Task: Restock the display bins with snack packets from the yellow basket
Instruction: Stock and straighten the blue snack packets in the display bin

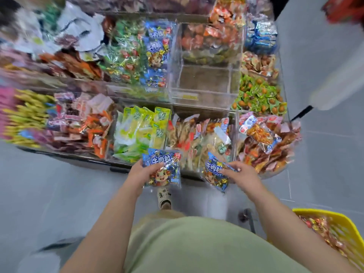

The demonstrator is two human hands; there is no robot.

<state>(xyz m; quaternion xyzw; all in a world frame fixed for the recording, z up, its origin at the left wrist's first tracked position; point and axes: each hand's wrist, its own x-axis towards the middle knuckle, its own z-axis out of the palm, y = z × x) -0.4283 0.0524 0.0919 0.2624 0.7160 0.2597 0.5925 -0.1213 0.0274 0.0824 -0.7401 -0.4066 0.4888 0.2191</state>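
My left hand [140, 172] grips a blue snack packet [162, 168] with a cartoon face, held flat in front of the lowest row of bins. My right hand [241, 174] pinches a second blue packet [214, 173] of the same kind, tilted, beside it. Both hover over the front edge of the display. The yellow basket [338, 223] stands at the lower right with red and gold packets inside. A bin [157, 54] in the upper row holds matching blue packets.
Clear display bins hold many coloured snacks in rows; one clear bin [204, 83] in the middle row looks nearly bare. Grey floor lies left and right of the display. My foot [164, 197] stands close to the display base.
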